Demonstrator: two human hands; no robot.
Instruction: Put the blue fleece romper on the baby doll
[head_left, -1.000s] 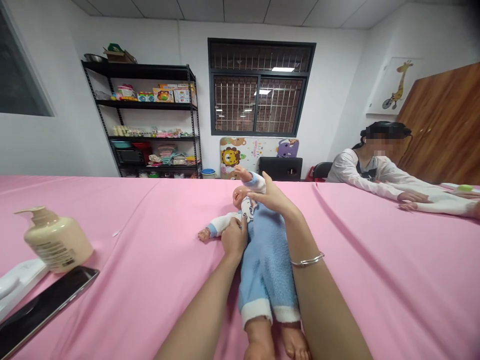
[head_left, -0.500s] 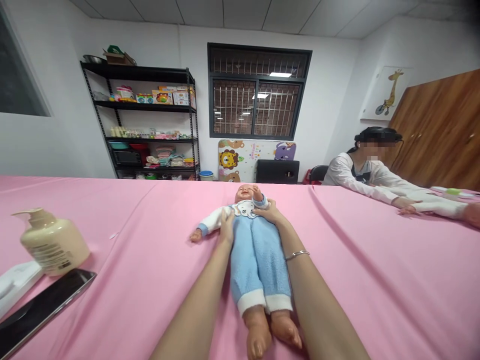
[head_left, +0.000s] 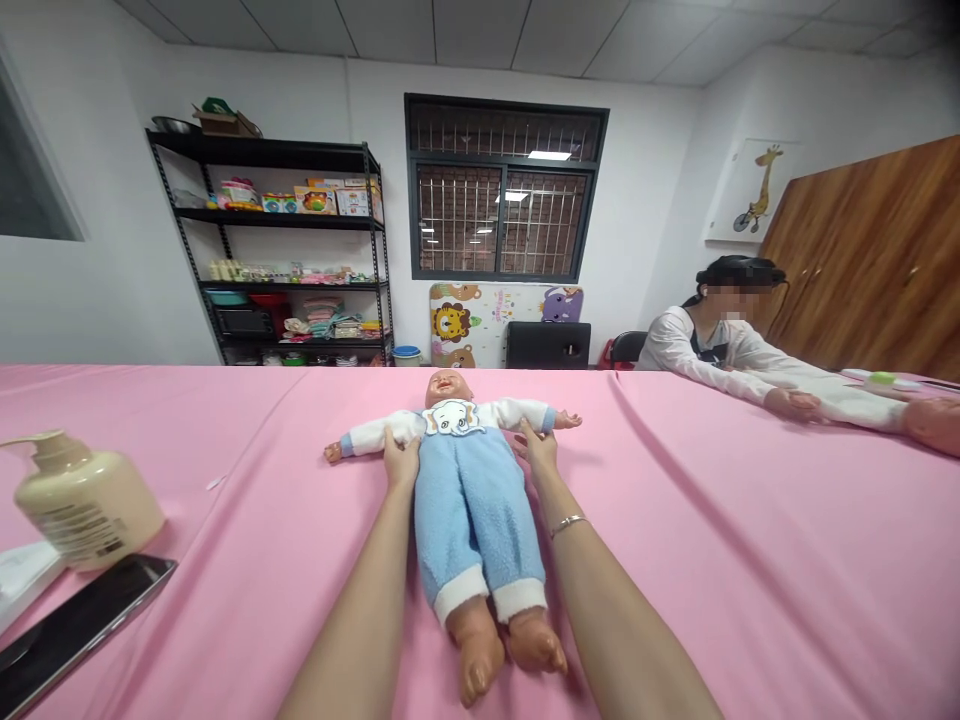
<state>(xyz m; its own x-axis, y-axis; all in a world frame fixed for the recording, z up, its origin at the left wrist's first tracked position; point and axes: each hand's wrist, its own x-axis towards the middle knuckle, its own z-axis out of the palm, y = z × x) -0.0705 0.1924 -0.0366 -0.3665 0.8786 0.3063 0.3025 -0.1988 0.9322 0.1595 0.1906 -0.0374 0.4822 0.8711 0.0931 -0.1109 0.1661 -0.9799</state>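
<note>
A baby doll (head_left: 472,500) in a white and blue outfit lies on its back, feet toward me, arms spread out to both sides. My left hand (head_left: 401,462) is closed round the doll's sleeve close to the armpit, thumb on top. On the other side, my right hand (head_left: 538,448) holds the other sleeve near the cuff, with a bracelet (head_left: 568,524) on that wrist. The undersides of both grips are hidden by the doll and my hands.
A pump bottle (head_left: 90,505), a dark phone (head_left: 86,630) and a white object (head_left: 26,585) sit on the pink cloth (head_left: 247,590) at left. At right, another person (head_left: 694,335) leans over a second doll (head_left: 862,400). Shelves (head_left: 277,215) stand behind.
The doll's arm on the right has gone from bent over the chest to stretched outward, my right hand moving with it. The other arm is also raised further out. The view has shifted slightly.
</note>
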